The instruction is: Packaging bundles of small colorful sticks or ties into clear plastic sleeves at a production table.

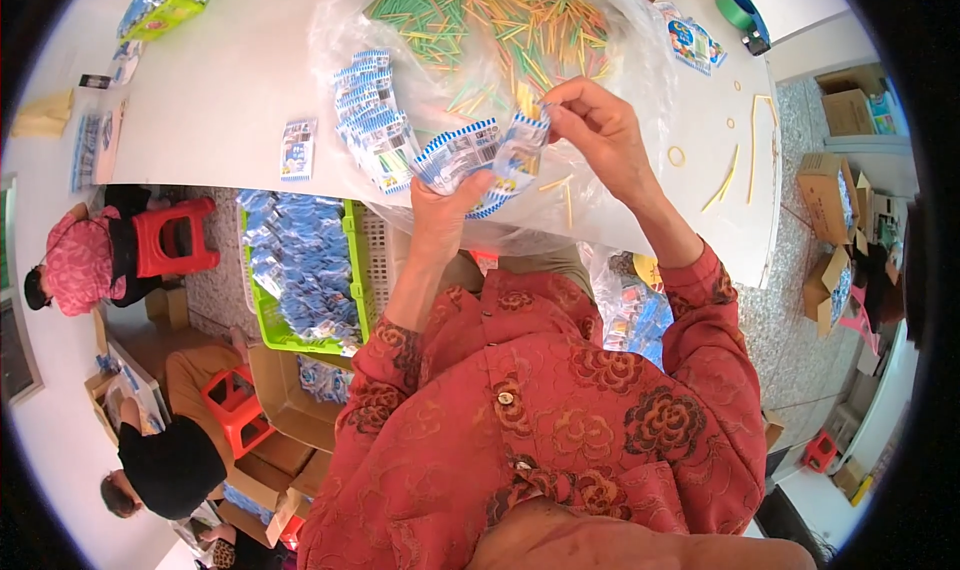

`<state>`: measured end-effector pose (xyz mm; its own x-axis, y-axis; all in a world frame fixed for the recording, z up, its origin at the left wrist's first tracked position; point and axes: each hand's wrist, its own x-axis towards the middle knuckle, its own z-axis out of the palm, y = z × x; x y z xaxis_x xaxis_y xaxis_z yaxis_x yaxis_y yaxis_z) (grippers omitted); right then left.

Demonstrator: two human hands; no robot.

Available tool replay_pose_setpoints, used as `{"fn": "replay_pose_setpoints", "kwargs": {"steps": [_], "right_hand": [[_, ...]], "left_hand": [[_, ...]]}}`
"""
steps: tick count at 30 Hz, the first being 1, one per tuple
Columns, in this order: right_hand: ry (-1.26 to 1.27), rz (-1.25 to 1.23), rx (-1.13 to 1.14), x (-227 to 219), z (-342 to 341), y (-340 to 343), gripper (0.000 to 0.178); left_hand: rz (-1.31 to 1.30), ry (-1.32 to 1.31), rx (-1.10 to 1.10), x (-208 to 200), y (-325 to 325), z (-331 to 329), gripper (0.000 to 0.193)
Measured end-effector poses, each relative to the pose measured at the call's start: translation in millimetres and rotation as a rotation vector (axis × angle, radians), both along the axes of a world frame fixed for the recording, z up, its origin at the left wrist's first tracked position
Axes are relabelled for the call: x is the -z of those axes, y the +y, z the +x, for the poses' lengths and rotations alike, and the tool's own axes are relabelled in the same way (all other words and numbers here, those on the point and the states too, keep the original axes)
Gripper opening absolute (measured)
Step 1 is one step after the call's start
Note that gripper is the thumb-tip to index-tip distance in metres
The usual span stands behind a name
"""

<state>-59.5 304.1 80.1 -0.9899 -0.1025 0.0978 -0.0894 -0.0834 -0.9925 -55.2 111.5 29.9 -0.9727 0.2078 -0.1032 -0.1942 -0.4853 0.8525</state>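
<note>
My left hand is closed on several small blue-and-white plastic packets, fanned out and partly see-through. My right hand pinches at the top edge of the rightmost packet, where pale yellow sticks show in its mouth. A row of overlapping packets lies just beyond my left hand. Past both hands, thin green, yellow and orange sticks are heaped on a clear plastic sheet or bag. My fingertips hide part of the pinched edge.
A single packet lies on the white table at left. Rubber bands, loose sticks and a green tape roll lie at right. Below the table's left edge stands a green crate full of packets. Two other people sit farther left.
</note>
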Motion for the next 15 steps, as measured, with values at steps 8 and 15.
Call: {"fn": "replay_pose_setpoints", "kwargs": {"steps": [8, 15], "right_hand": [[0.23, 0.51, 0.199, 32.3, -4.4, 0.6, 0.01], [0.112, 0.34, 0.136, 62.5, -11.8, -10.7, 0.009]], "left_hand": [[-0.107, -0.015, -0.138, 9.7, -25.1, 0.5, 0.033], [-0.153, -0.021, -0.213, 17.5, -68.2, 10.3, 0.03]]}}
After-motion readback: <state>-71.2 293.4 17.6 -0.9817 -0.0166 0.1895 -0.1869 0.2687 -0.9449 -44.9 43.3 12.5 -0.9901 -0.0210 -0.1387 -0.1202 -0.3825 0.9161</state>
